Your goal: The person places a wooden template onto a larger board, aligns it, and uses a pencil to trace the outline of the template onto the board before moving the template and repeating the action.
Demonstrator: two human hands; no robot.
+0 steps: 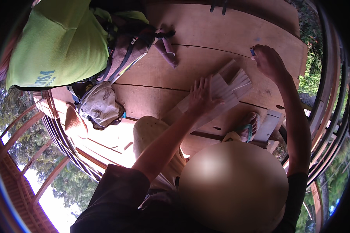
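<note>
My left hand (201, 95) lies with fingers spread on a pale wooden board (225, 101), pressing it against the plank surface. Beside those fingers, shorter light wood pieces (240, 81) rest on or against the board at an angle. Farther right, over the planks, my right hand (269, 62) is closed round a small blue-ended object (252, 51). Most of that object is hidden in the fist, so its kind cannot be made out. The right hand is apart from the wood pieces.
Wooden planks (221, 31) with narrow gaps form the surface. At the left are a lime-green garment (58, 50) with black straps and a stained whitish bag (99, 103). Reddish-brown rolled pieces (166, 52) lie near it. A sandalled foot (249, 128) and curved railings (330, 89) are at the right.
</note>
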